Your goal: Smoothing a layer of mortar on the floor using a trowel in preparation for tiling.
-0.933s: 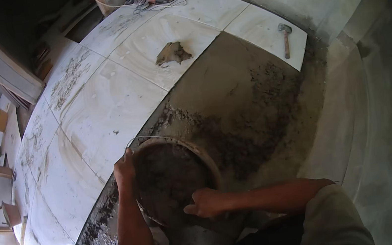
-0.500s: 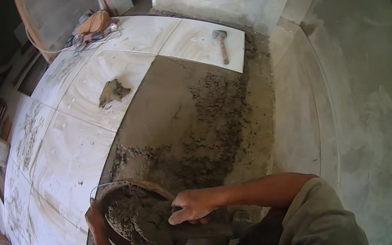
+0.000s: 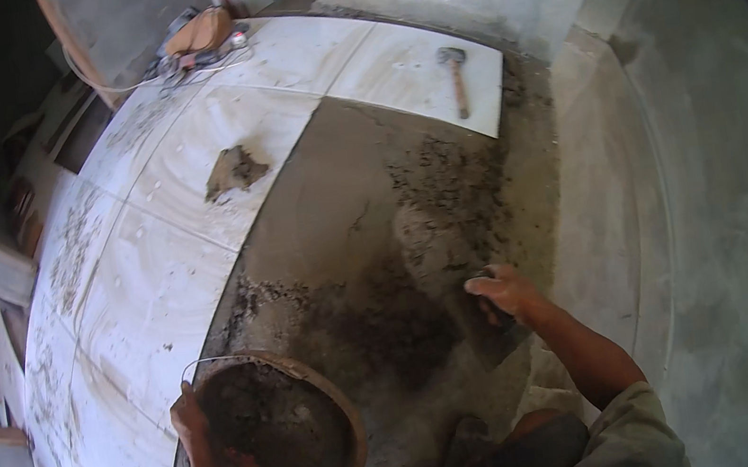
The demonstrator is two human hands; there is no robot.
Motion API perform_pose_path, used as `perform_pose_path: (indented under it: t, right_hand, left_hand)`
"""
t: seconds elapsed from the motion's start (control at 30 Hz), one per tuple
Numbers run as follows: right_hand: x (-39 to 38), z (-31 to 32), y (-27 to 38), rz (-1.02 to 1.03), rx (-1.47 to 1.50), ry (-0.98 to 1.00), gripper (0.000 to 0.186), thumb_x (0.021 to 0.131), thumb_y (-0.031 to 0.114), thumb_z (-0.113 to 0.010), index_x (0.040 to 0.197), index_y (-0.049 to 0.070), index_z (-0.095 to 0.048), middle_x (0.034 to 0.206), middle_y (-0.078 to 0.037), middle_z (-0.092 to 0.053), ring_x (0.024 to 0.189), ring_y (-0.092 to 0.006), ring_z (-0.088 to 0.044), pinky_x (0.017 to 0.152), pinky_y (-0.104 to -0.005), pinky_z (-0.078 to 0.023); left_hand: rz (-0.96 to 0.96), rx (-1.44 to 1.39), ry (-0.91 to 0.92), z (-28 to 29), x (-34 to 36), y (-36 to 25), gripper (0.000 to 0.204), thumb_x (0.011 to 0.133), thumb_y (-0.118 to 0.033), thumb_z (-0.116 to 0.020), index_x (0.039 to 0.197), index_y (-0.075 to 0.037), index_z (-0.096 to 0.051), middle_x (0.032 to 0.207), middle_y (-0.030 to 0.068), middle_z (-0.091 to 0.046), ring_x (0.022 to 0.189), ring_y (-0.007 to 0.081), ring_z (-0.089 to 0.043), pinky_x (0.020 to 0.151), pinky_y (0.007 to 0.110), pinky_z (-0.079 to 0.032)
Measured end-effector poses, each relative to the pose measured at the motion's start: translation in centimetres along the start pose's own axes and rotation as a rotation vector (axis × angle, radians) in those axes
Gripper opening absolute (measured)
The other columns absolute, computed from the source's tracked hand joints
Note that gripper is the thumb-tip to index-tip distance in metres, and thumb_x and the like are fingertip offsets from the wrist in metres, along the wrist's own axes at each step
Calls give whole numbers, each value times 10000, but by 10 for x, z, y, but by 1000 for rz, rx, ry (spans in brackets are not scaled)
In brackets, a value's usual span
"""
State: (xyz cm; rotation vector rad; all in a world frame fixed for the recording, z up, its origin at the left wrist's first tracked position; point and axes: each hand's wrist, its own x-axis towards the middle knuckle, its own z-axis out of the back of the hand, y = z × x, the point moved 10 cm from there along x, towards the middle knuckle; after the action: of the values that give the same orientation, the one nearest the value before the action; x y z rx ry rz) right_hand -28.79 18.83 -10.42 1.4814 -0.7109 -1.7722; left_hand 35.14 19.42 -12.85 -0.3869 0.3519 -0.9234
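Note:
My left hand (image 3: 189, 417) is closed on the left side of a round mud-caked bucket (image 3: 354, 418), near its thin wire handle. The bucket is tilted, and its inside shows wet cement residue. Off to the right, my right hand (image 3: 509, 295) grips a flat trowel (image 3: 495, 343) just above the mortar bed (image 3: 318, 208). The dark rectangular blade hangs below my fingers. Under and ahead of it the mortar is rough and crumbly; farther left and away it lies smoother.
White tiles (image 3: 142, 285) smeared with cement cover the floor on the left. A mallet (image 3: 457, 83) lies on the far right tile, and a lump of mortar (image 3: 234, 171) on another. Power tools with cords (image 3: 199, 43) sit at the back. A bare wall (image 3: 714, 138) stands on the right.
My right hand has swung with the trowel from the bucket out to the right over the bed. The mortar heap has left the bucket, and fresh mortar lies on the bed.

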Motion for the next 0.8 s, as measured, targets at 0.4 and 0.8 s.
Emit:
perform_pose_path:
  t: [0.4,0.8]
  right_hand:
    - [71,-73,16,-20,29,267,299,829,286,-654,851,1,-566,646,-59,-536,477,-156,-520,429,-308,-420]
    - [116,-124,59,98,-220,295,314,829,288,-649,841,-19,-583,634,-52,-550,475,-135,-525,435,-297,-443]
  left_hand:
    - [144,60,2,11,-17,-12,656,924,-533,-423,695,61,-581,585,214,-511,577,297,-468,612,493,-373]
    - [137,53,12,8,-12,-2,644,925,-521,-426,682,57,-572,577,212,-498,561,296,-450,598,491,-366]
